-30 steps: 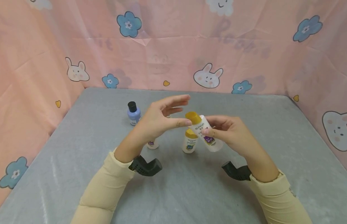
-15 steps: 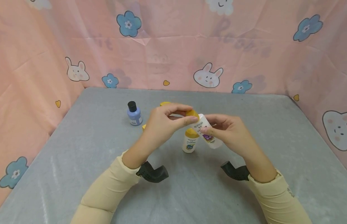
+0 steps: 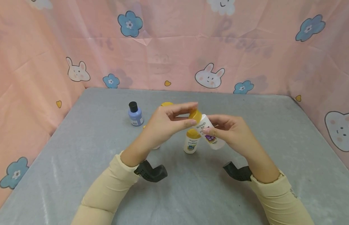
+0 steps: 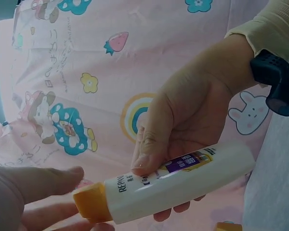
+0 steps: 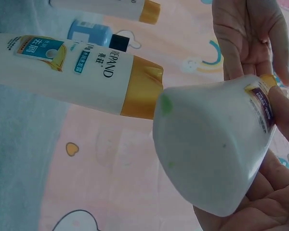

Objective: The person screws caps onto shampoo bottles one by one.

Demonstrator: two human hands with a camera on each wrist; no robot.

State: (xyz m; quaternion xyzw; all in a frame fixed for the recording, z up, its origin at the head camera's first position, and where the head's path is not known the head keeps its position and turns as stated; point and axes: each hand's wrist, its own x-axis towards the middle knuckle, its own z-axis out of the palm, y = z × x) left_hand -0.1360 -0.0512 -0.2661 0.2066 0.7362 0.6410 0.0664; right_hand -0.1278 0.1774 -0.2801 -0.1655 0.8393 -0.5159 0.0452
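My right hand (image 3: pixel 232 131) holds a white shampoo bottle (image 3: pixel 212 140) tilted above the table, thumb over its purple label and fingers behind. The bottle's gold cap (image 4: pixel 92 202) points up and left, still on the neck. Around that cap is my left hand (image 3: pixel 167 125), fingers extended. In the left wrist view the left thumb (image 4: pixel 58 185) lies just off the cap, with the other fingers at its underside. The right wrist view shows the bottle's broad base close up. A second gold-capped shampoo bottle (image 3: pixel 190 145) with a teal label stands upright just below the held one.
A blue bottle with a black cap (image 3: pixel 136 117) stands at the back left. Behind my left hand are two more gold-capped bottles, mostly hidden; one shows its cap (image 3: pixel 167 103). A pink printed curtain (image 3: pixel 174 56) closes off the grey table's (image 3: pixel 191 193) back and sides.
My left hand came right and down onto the cap, then its fingers lifted and loosened slightly around it. The bottle stayed nearly still in my right hand.
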